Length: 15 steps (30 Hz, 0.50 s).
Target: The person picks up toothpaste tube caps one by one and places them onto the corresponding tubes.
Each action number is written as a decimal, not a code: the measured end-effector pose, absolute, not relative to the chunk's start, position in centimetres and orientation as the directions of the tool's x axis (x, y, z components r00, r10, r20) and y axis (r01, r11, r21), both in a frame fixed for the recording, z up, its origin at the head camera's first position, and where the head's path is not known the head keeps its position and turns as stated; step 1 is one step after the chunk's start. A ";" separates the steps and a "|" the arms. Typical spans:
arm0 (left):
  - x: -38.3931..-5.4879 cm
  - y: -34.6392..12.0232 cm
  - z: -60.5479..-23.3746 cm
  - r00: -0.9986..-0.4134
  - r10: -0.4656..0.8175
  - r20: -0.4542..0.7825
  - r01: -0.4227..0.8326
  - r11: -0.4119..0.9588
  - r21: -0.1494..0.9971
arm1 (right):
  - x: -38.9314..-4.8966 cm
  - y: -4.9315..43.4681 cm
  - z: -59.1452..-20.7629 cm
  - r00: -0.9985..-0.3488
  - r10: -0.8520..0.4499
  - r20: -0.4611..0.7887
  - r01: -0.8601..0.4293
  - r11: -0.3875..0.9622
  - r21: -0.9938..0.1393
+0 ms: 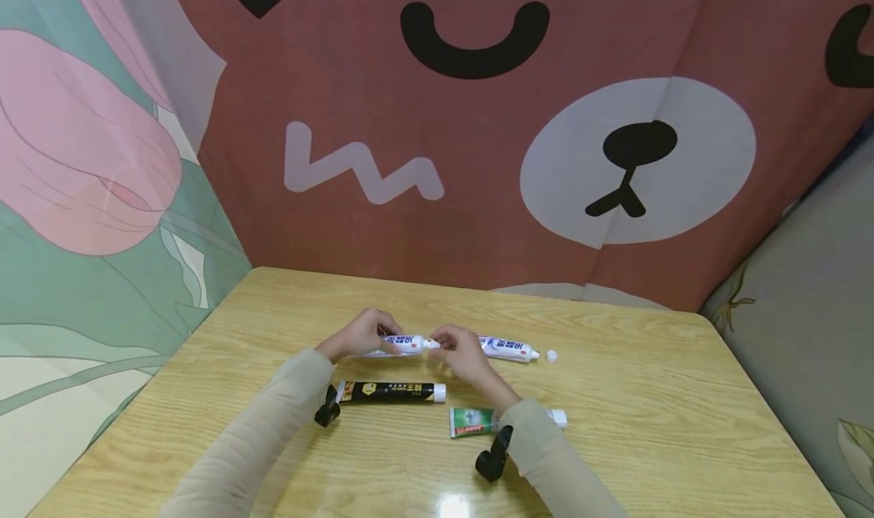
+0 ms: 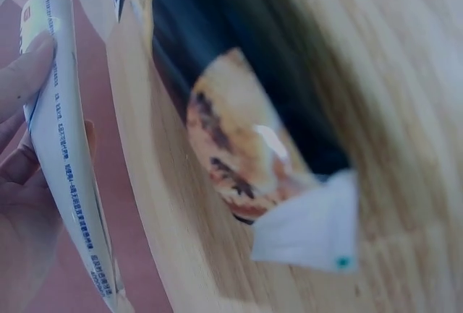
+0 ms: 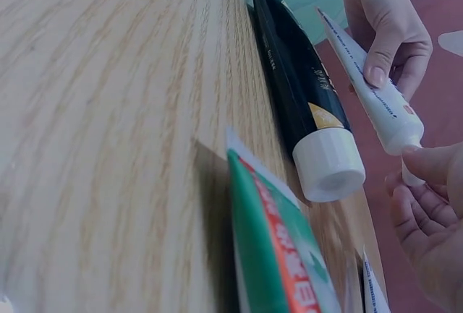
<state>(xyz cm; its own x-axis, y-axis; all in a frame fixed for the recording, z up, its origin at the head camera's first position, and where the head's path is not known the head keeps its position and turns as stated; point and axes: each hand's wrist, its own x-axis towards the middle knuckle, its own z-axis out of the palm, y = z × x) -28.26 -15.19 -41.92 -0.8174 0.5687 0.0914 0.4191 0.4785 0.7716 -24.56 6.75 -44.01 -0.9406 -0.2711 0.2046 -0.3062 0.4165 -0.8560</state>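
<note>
My left hand (image 1: 369,332) grips a white toothpaste tube (image 1: 408,344) with blue print, thumb on its near side in the right wrist view. At the tube's narrow end, my right hand (image 1: 463,355) pinches the small white cap (image 3: 411,173) between thumb and fingers. The fingers partly hide this cap. Just beyond the right hand, a second white toothpaste tube (image 1: 508,349) lies with its nozzle bare and pointing right. A loose white cap (image 1: 551,356) stands on the table a little past that nozzle.
Nearer on the wooden table (image 1: 382,465) lies a black toothpaste tube (image 1: 392,393) with a white cap. A green toothpaste tube (image 1: 471,421) lies right of it, partly under my right forearm. Behind the table hangs a reddish cloth (image 1: 369,237) with a bear print.
</note>
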 end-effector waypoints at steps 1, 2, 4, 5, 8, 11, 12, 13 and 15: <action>-28.3 -15.2 -42.0 -0.819 0.567 0.091 0.410 0.466 0.784 | -24.5 6.7 -44.0 -0.942 -0.269 0.200 -0.301 0.417 -0.858; -28.3 -15.2 -42.0 -0.817 0.568 0.095 0.407 0.453 0.793 | -24.5 6.7 -43.9 -0.943 -0.268 0.197 -0.298 0.418 -0.858; -28.3 -15.2 -41.9 -0.817 0.569 0.099 0.400 0.435 0.807 | -24.5 6.7 -43.9 -0.946 -0.263 0.191 -0.290 0.419 -0.860; -28.3 -15.2 -41.9 -0.817 0.568 0.098 0.395 0.428 0.813 | -24.5 6.7 -43.9 -0.945 -0.264 0.193 -0.293 0.418 -0.860; -28.2 -15.3 -41.8 -0.823 0.561 0.089 0.367 0.407 0.836 | -24.5 6.7 -43.9 -0.939 -0.274 0.210 -0.309 0.398 -0.864; -28.3 -15.3 -41.9 -0.829 0.553 0.080 0.344 0.392 0.853 | -24.5 6.8 -43.9 -0.932 -0.288 0.222 -0.324 0.380 -0.866; -28.3 -15.2 -41.9 -0.832 0.550 0.077 0.337 0.391 0.856 | -24.5 6.8 -43.8 -0.930 -0.293 0.223 -0.326 0.376 -0.867; -28.3 -15.2 -41.8 -0.834 0.547 0.072 0.332 0.392 0.858 | -24.5 6.8 -43.8 -0.931 -0.293 0.217 -0.321 0.378 -0.868; -28.3 -15.1 -41.7 -0.835 0.547 0.069 0.332 0.400 0.854 | -24.5 6.9 -43.7 -0.930 -0.300 0.212 -0.321 0.383 -0.866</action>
